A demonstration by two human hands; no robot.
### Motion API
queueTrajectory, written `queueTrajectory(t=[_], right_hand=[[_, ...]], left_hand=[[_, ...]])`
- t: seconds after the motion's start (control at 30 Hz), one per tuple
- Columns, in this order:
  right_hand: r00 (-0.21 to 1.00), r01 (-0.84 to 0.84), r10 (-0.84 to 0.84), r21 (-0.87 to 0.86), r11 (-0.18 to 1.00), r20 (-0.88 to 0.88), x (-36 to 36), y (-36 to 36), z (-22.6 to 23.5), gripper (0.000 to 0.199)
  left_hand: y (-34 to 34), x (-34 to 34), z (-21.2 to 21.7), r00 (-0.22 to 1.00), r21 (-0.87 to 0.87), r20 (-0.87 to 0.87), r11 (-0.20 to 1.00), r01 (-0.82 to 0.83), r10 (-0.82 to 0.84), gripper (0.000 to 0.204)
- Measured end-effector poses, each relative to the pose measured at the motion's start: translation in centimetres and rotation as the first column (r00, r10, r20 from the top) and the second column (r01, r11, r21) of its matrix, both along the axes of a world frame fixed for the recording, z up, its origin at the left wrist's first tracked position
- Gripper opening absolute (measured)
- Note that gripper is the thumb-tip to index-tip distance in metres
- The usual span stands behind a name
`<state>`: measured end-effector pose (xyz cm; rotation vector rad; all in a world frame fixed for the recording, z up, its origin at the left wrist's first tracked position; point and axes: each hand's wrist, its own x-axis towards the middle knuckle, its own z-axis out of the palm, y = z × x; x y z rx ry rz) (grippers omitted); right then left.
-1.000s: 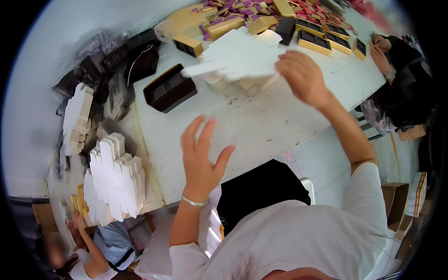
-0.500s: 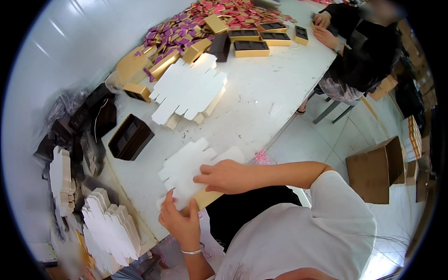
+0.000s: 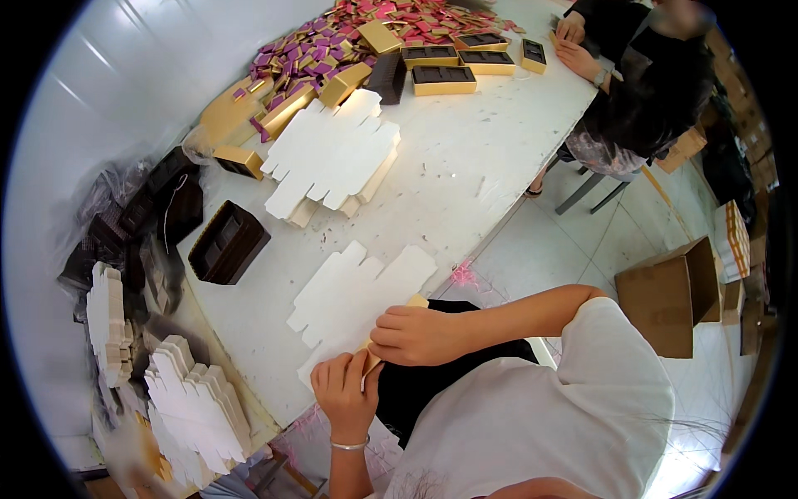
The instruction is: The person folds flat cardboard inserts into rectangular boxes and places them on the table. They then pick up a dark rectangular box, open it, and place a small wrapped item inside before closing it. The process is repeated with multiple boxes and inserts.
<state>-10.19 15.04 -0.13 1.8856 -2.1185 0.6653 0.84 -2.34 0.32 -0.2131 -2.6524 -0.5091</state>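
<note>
A stack of white die-cut cardboard blanks lies mid-bench. A dark plastic insert tray sits near the left edge. Purple and gold wrapped pieces heap at the far end beside gold boxes. A brown carton stands on the floor.

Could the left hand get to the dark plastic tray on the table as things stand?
Probably yes, once freed: the left hand is pinching the white die-cut card blank with the right hand; bare tabletop lies between it and the dark plastic tray.
</note>
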Motion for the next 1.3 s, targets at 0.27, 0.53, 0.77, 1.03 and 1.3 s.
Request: queueTrajectory(t=[0.27,0.53,0.77,1.03,1.3], right_hand=[[0.837,-0.043,-0.152,0.340,0.940,0.526,-4.0,-3.8,2.1,0.020],[0.937,0.065,-0.095,0.101,0.993,0.337,-3.9,-0.6,2.6,0.023],[0.942,0.181,-0.174,0.003,0.983,0.288,-1.0,1.3,1.5,0.028],[0.927,-0.152,0.145,-0.007,0.988,0.345,-0.4,1.3,2.0,0.053],[0.980,-0.075,0.064,0.048,0.996,0.186,-4.7,2.3,0.4,0.037]], left_hand=[[-0.1,-3.0,1.8,0.948,0.133,0.276,0.970,-0.202,0.160,0.013],[-0.6,-2.3,1.5,0.958,0.175,0.278,0.978,-0.114,0.062,0.010],[-0.2,-0.6,2.5,0.958,0.030,-0.023,0.958,-0.284,0.285,0.039],[-1.8,-2.0,2.5,0.932,0.297,0.297,0.908,-0.295,0.206,0.053],[-4.3,-8.2,3.3,0.888,0.329,0.442,0.944,-0.029,-0.127,0.041]])
